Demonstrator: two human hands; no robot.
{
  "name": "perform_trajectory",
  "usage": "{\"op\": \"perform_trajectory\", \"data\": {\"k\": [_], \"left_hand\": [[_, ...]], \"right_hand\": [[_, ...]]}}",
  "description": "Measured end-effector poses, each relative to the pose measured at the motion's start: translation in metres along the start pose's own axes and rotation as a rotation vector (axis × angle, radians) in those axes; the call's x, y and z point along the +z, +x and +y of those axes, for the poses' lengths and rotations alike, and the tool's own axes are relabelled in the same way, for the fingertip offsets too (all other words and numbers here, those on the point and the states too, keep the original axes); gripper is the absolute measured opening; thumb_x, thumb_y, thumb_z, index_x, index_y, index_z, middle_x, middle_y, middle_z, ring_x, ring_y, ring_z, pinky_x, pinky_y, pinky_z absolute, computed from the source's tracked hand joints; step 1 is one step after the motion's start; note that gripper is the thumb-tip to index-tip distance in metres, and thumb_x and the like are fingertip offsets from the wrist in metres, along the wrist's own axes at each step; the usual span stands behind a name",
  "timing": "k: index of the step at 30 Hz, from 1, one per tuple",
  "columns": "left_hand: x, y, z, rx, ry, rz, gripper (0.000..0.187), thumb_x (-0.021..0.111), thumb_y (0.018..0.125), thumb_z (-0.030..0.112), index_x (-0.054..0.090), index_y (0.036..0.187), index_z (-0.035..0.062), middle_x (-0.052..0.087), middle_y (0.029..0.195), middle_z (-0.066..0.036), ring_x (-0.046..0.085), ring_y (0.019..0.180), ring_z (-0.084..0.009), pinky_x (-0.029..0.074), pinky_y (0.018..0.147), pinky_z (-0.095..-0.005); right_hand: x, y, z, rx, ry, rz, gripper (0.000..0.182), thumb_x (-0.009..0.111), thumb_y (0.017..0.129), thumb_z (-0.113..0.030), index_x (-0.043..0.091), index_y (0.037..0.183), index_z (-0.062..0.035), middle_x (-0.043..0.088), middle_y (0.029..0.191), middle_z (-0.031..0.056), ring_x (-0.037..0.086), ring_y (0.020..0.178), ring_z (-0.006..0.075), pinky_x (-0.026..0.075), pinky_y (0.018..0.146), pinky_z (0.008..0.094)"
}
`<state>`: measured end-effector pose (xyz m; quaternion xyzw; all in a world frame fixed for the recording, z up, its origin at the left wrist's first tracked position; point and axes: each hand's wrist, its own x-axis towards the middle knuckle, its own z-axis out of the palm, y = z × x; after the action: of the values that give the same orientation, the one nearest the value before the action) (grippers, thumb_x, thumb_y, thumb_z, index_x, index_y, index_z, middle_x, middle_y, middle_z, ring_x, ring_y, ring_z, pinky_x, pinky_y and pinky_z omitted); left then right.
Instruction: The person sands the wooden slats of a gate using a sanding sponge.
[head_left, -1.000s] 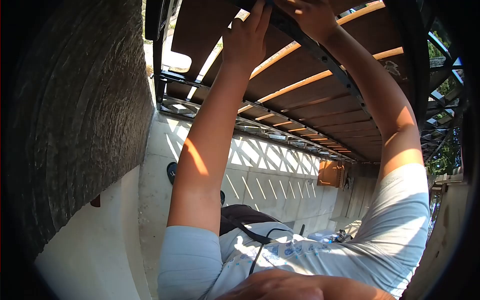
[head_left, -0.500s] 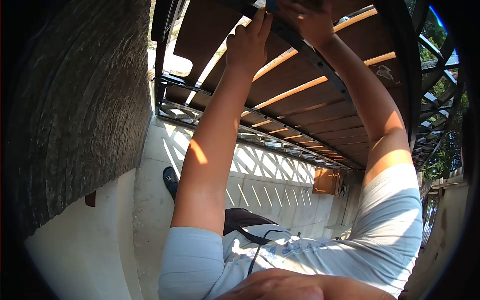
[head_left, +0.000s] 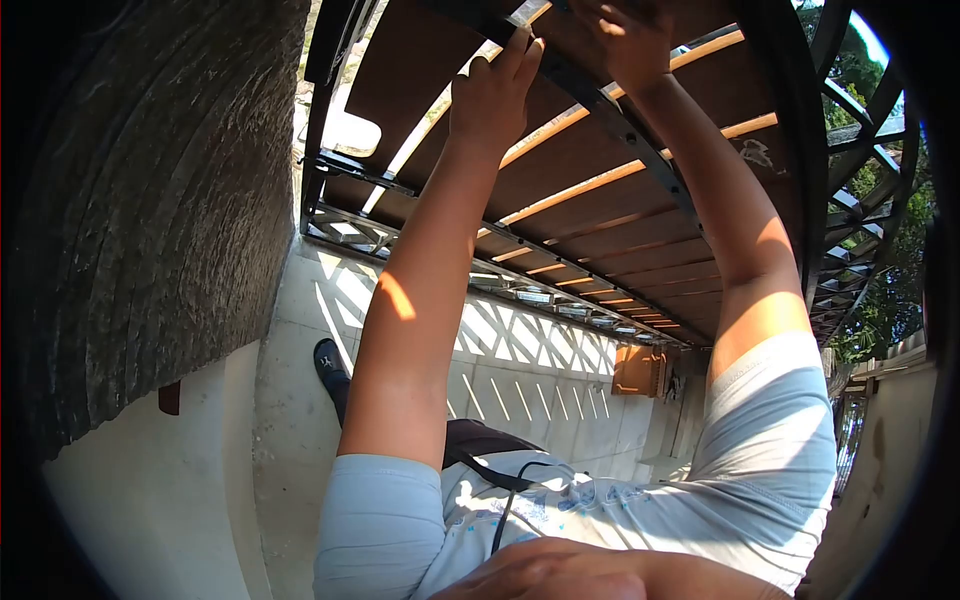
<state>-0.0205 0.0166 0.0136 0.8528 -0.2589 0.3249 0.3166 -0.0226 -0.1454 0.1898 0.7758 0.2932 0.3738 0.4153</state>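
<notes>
My left hand [head_left: 488,100] reaches up to a dark metal bar [head_left: 612,118] of a slatted frame overhead. Its two longest fingers stretch along the bar and touch it, while the others are bent. At the top edge, right of the left hand, is my right hand [head_left: 632,45]. Its fingers are blurred and partly cut off, so anything in them is hidden. Brown wooden slats [head_left: 590,155] run across the frame, with bright gaps between them.
A rough, dark wall-like surface [head_left: 170,200] stands at left. Dark lattice metalwork [head_left: 850,200] rises at right. On the pale tiled floor [head_left: 300,440] are my shoe [head_left: 327,362] and, farther off, an orange-brown wooden piece [head_left: 638,370].
My right hand has shifted slightly up and right along the top edge. The blue thing beside its fingers is barely visible now. My left hand stays at the bar; the view has shifted slightly.
</notes>
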Motion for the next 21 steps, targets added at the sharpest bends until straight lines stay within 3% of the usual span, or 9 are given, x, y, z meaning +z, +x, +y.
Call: {"op": "perform_trajectory", "data": {"k": [5,6,8,10,13,16,19,20,21], "left_hand": [[0.002,0.001,-0.001,-0.010,0.028,0.010,0.078,0.076,0.079,0.019,0.044,0.150,0.0172,0.037,0.158,0.003,0.066,0.089,-0.0245,0.062,0.066,-0.0380],[0.006,-0.001,-0.003,-0.001,-0.004,0.047,0.076,0.076,0.079,0.019,0.045,0.148,0.0173,0.038,0.158,0.003,0.067,0.089,-0.0252,0.062,0.066,-0.0380],[0.007,0.003,-0.002,0.017,-0.031,0.101,0.074,0.076,0.079,0.019,0.046,0.146,0.0173,0.039,0.157,0.002,0.067,0.089,-0.0260,0.062,0.065,-0.0381],[0.003,0.004,-0.001,0.001,-0.072,0.068,0.069,0.075,0.079,0.017,0.046,0.142,0.0176,0.041,0.156,0.001,0.068,0.090,-0.0280,0.062,0.066,-0.0389],[0.005,0.005,-0.004,0.010,-0.127,0.066,0.069,0.075,0.079,0.015,0.046,0.142,0.0175,0.043,0.154,0.000,0.068,0.091,-0.0291,0.063,0.067,-0.0394],[0.004,0.005,-0.005,0.004,-0.174,0.062,0.066,0.074,0.079,0.014,0.047,0.139,0.0169,0.045,0.151,-0.001,0.067,0.091,-0.0288,0.063,0.067,-0.0390],[0.005,0.006,-0.006,0.019,-0.157,0.094,0.063,0.074,0.079,0.014,0.049,0.136,0.0161,0.046,0.149,0.000,0.067,0.090,-0.0288,0.063,0.067,-0.0397],[0.008,0.006,-0.010,0.023,-0.162,0.084,0.063,0.074,0.079,0.014,0.049,0.136,0.0161,0.046,0.149,0.000,0.067,0.090,-0.0288,0.063,0.067,-0.0397],[0.011,0.007,-0.013,0.040,-0.172,0.101,0.062,0.074,0.078,0.014,0.049,0.135,0.0158,0.046,0.149,0.000,0.067,0.091,-0.0289,0.063,0.068,-0.0400]], "right_hand": [[0.025,-0.009,0.034,-0.019,0.179,-0.106,0.027,0.070,0.089,-0.018,0.078,0.114,-0.0228,0.071,0.130,-0.0030,0.062,0.127,0.0158,0.040,0.106,0.0501],[0.037,-0.022,0.033,0.118,0.120,-0.135,0.037,0.070,0.087,-0.016,0.073,0.124,-0.0244,0.068,0.136,-0.0059,0.063,0.125,0.0093,0.040,0.105,0.0504],[0.013,-0.014,0.010,0.013,-0.223,-0.112,0.035,0.072,0.088,-0.024,0.074,0.121,-0.0340,0.065,0.137,-0.0201,0.065,0.120,0.0028,0.041,0.100,0.0445],[0.010,-0.001,0.016,-0.150,-0.153,-0.062,0.035,0.070,0.088,-0.023,0.074,0.121,-0.0346,0.064,0.138,-0.0208,0.065,0.118,0.0030,0.041,0.100,0.0444],[-0.001,0.006,0.025,-0.233,-0.096,0.060,0.034,0.065,0.089,-0.020,0.075,0.118,-0.0340,0.067,0.134,-0.0203,0.065,0.118,0.0015,0.040,0.103,0.0452],[0.005,-0.004,0.015,0.173,-0.007,-0.078,0.031,0.073,0.089,-0.020,0.077,0.119,-0.0240,0.071,0.131,-0.0040,0.062,0.127,0.0153,0.037,0.111,0.0488],[0.016,-0.001,0.005,0.093,0.555,-0.162,0.027,0.070,0.091,-0.020,0.075,0.118,-0.0204,0.074,0.126,-0.0028,0.068,0.120,0.0173,0.041,0.098,0.0456],[-0.004,0.014,0.029,-0.224,0.041,0.030,0.023,0.070,0.091,-0.021,0.077,0.113,-0.0184,0.074,0.125,-0.0021,0.068,0.120,0.0174,0.042,0.093,0.0441],[-0.015,0.018,0.027,-0.224,0.046,0.012,0.023,0.070,0.091,-0.021,0.077,0.113,-0.0184,0.074,0.125,-0.0021,0.068,0.120,0.0174,0.042,0.093,0.0441]]}}
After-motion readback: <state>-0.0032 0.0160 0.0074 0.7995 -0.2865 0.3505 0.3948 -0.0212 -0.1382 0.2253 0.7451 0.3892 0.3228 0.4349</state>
